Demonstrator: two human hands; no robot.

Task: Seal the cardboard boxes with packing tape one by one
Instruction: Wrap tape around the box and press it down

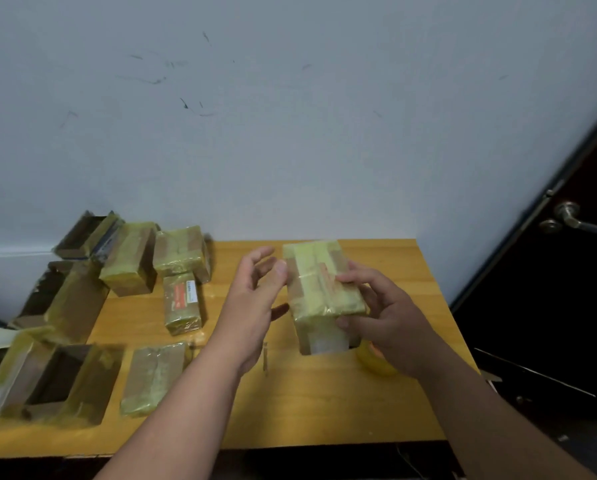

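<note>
Pale scuffed wall backs a yellow wooden table; open and taped brown cardboard boxes crowd its left; the left hand hovers with fingers spread loosely; the right hand pinches a yellow-taped cardboard box, held above the table.

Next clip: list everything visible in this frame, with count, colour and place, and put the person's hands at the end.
held box: one, brown cardboard wrapped in yellowish tape, above the table's right half.
sealed boxes: about four, taped yellowish, left half of the table.
open boxes: about three, brown with dark insides, along the table's left edge.
tape roll: one, yellowish, on the table under the right hand.
table: one, orange-brown wood.
wall: pale, scuffed.
door: dark, with a metal handle, far right.
left hand: fingers relaxed, beside the held box.
right hand: grips the held box.
</note>
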